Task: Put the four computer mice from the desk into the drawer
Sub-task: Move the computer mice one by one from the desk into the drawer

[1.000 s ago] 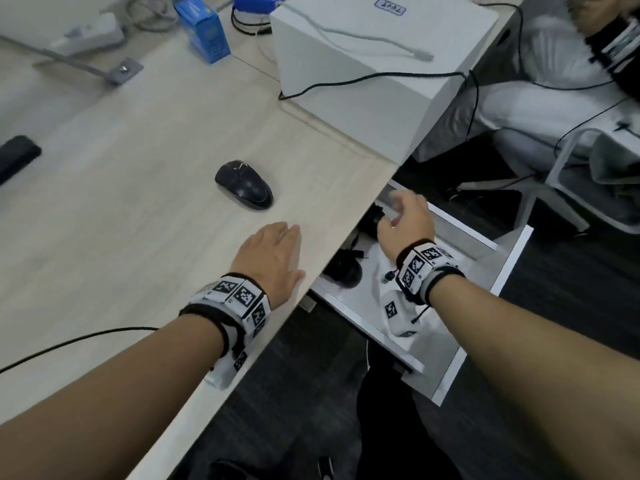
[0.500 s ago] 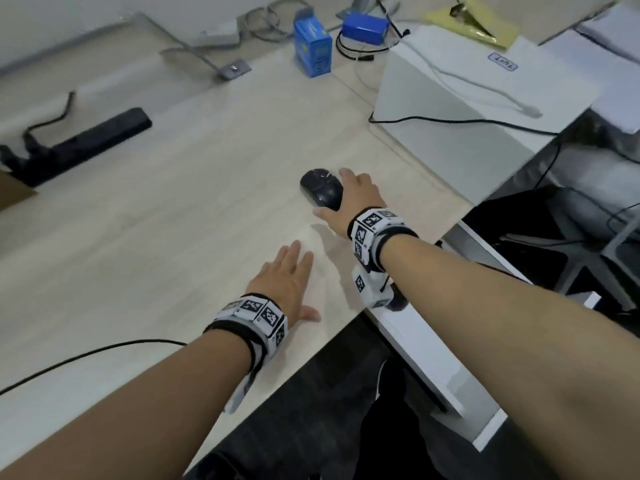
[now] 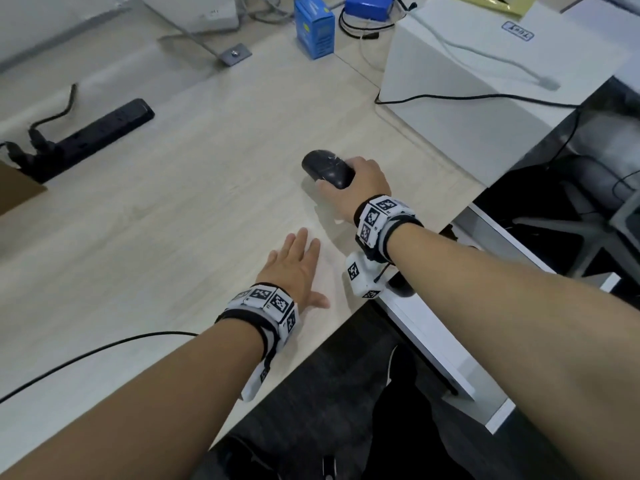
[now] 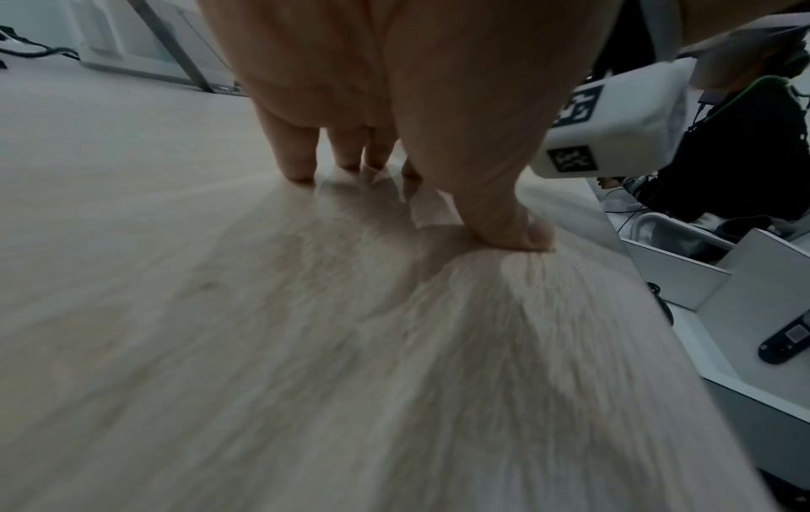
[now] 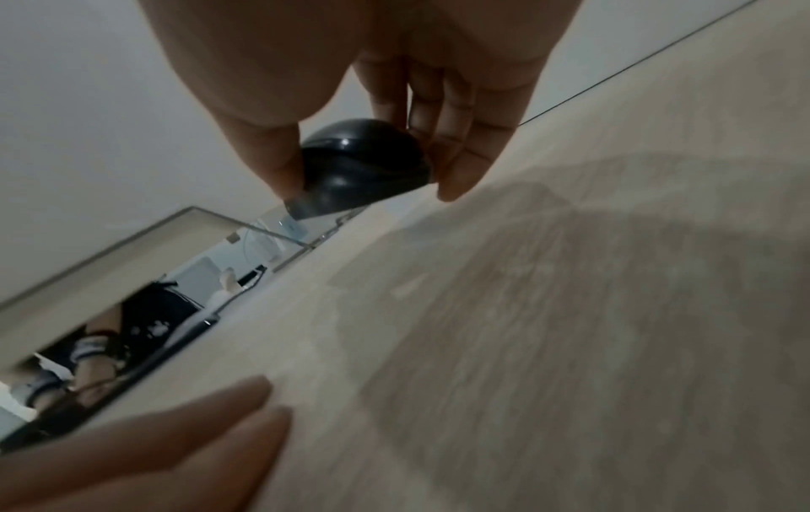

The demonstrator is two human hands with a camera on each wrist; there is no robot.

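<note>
One black computer mouse (image 3: 325, 166) lies on the light wooden desk (image 3: 173, 237), near its right edge. My right hand (image 3: 337, 180) grips it from behind, thumb on one side and fingers on the other, as the right wrist view shows: mouse (image 5: 363, 152), right hand (image 5: 368, 192). Flat on the desk nearer to me rests my left hand (image 3: 298, 258), fingers straight and holding nothing; the left wrist view has this left hand (image 4: 416, 204) pressed to the wood. The white drawer (image 3: 433, 341) stands pulled out below the desk's right edge, my right forearm hiding most of its inside. A black device (image 4: 784, 341) lies in it.
A large white box (image 3: 485, 81) with cables stands behind the mouse. A blue carton (image 3: 315, 27) sits at the back. A black power strip (image 3: 93, 136) lies at the left, and a thin black cable (image 3: 86, 355) crosses the near left. An office chair base (image 3: 571, 230) stands beyond the drawer.
My right hand left the drawer, crossed to the desk and closed round the black mouse. The left hand stayed flat on the desk.
</note>
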